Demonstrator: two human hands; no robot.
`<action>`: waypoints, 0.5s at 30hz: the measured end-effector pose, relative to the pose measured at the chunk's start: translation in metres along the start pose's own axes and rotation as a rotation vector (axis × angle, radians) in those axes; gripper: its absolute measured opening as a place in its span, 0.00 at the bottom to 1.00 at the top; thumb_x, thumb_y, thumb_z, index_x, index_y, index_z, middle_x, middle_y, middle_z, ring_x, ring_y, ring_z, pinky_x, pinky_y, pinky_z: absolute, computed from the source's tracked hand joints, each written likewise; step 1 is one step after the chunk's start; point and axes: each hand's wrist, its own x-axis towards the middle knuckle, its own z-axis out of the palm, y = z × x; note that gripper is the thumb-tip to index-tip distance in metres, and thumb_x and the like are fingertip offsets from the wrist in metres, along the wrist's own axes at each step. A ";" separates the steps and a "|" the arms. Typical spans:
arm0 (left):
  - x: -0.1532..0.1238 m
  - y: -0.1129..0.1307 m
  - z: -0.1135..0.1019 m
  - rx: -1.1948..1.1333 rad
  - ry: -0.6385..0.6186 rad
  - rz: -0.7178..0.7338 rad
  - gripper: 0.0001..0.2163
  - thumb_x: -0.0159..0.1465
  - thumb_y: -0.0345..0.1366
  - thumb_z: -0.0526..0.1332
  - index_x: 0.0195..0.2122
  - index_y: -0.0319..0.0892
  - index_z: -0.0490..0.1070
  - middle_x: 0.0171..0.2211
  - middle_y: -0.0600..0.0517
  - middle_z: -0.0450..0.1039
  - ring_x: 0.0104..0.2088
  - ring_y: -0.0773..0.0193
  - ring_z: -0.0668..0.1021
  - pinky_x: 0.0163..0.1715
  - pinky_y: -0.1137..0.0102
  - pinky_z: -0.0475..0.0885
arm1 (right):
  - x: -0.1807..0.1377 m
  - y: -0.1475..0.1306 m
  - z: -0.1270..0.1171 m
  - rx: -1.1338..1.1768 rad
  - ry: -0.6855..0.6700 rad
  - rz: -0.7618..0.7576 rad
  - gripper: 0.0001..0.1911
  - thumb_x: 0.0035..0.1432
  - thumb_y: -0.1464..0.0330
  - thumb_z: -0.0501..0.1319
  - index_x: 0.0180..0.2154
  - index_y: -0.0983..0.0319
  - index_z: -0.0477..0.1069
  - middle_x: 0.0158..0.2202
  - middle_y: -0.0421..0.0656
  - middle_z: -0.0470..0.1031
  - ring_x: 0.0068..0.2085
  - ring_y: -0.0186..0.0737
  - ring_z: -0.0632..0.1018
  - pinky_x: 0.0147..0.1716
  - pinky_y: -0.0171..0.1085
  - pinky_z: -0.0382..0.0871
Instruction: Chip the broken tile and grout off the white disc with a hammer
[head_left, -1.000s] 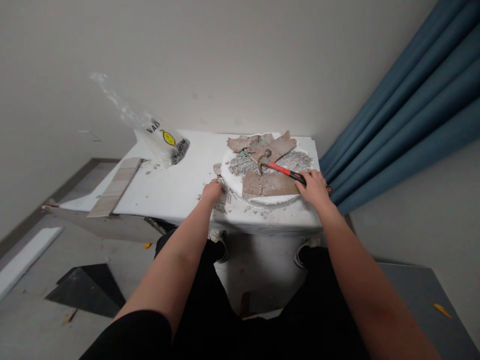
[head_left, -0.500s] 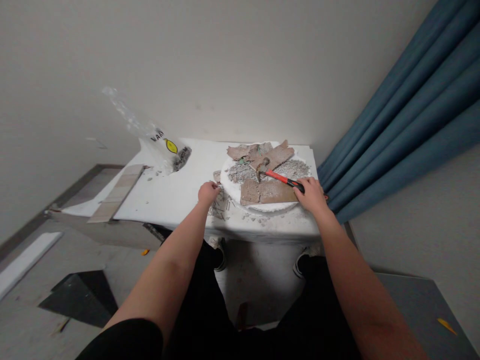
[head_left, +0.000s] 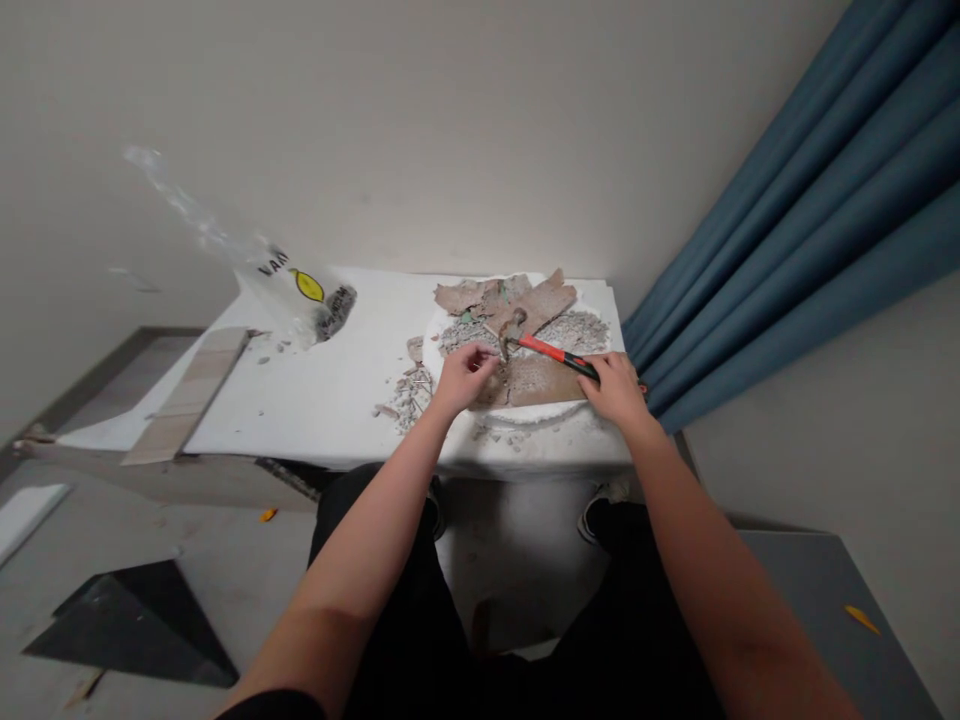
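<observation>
My right hand is closed around the black grip of a claw hammer with a red handle. The hammer's head rests over broken brown pieces of board. Over the left end of a flat brown board, my left hand has its thumb and fingers pinched together; what is between them is too small to make out. Board and rubble lie on a round white slab. Grey crumbs and nails are scattered just left of the slab.
A clear plastic bag with a yellow lemon print stands on the white-covered table. A plank lies across its left end. Blue curtains hang at the right. Black sheets lie on the floor.
My left hand has moved right, from the scattered nails to the left end of the board. My right hand still holds the hammer. The view has shifted slightly to the right.
</observation>
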 end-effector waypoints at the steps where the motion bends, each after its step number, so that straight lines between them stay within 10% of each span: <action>1: 0.002 0.001 0.001 0.031 -0.023 0.008 0.11 0.62 0.43 0.62 0.39 0.40 0.76 0.32 0.51 0.78 0.32 0.64 0.77 0.35 0.70 0.72 | 0.000 0.002 -0.001 0.010 -0.002 -0.003 0.20 0.66 0.63 0.58 0.56 0.61 0.76 0.49 0.55 0.73 0.53 0.59 0.72 0.55 0.52 0.67; 10: 0.010 0.006 -0.014 0.882 -0.494 0.102 0.09 0.59 0.27 0.59 0.36 0.43 0.76 0.37 0.48 0.80 0.44 0.54 0.79 0.45 0.66 0.69 | 0.006 0.007 0.000 -0.039 -0.044 0.007 0.20 0.65 0.62 0.59 0.56 0.60 0.76 0.50 0.55 0.73 0.54 0.60 0.71 0.55 0.53 0.67; 15: 0.006 0.009 -0.015 0.805 -0.443 0.181 0.08 0.62 0.29 0.57 0.36 0.42 0.76 0.38 0.45 0.80 0.45 0.52 0.79 0.47 0.62 0.70 | 0.005 0.003 0.001 -0.104 -0.093 0.009 0.22 0.66 0.62 0.58 0.58 0.62 0.74 0.51 0.56 0.73 0.54 0.60 0.71 0.55 0.53 0.66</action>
